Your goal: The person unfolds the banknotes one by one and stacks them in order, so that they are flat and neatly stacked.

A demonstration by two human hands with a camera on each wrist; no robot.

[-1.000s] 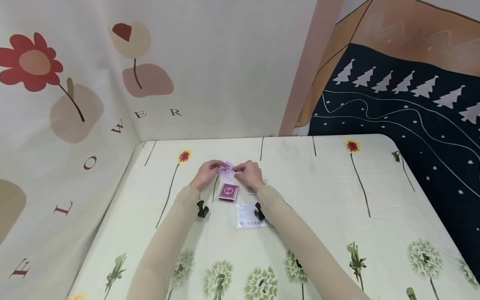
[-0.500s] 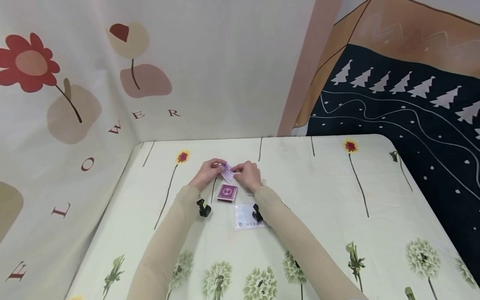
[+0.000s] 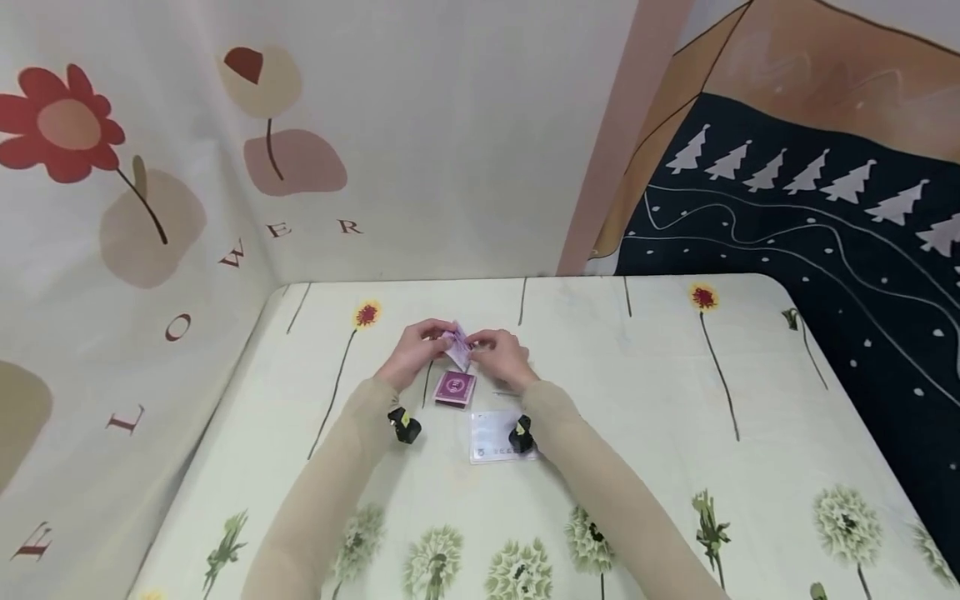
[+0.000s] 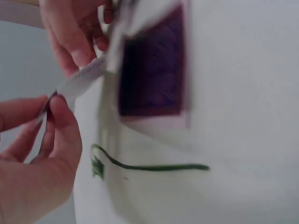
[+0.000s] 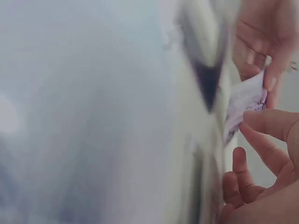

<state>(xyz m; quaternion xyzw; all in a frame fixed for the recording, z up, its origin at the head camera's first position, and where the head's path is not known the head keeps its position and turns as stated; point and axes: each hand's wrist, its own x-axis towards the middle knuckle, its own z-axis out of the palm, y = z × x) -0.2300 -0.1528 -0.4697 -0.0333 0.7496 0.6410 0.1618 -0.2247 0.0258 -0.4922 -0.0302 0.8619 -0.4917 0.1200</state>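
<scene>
Between both hands is a thin purple-white sheet [image 3: 458,355] with dark printing, standing tilted over the table. My left hand [image 3: 411,353] pinches its left side between thumb and fingers. At the opposite side, my right hand [image 3: 504,355] pinches it with thumb and index finger, the other fingers curled loosely, as the right wrist view shows. Seen nearly edge-on in the left wrist view, the sheet [image 4: 83,81] spans from one hand to the other. Just below it lies a small square purple box [image 3: 454,388] with a pale round emblem on top.
Nearer the body lies a flat, see-through whitish rectangle [image 3: 491,435] with small print, partly covered by the right wrist's black camera [image 3: 521,435]. A flower-print cloth [image 3: 645,400] covers the table, and a printed curtain [image 3: 450,167] hangs behind it.
The sheet has gone from spread and crinkled to a narrower, steeper, folded-looking shape between the hands. Both hands have stayed nearly in place, and the purple box lies where it was.
</scene>
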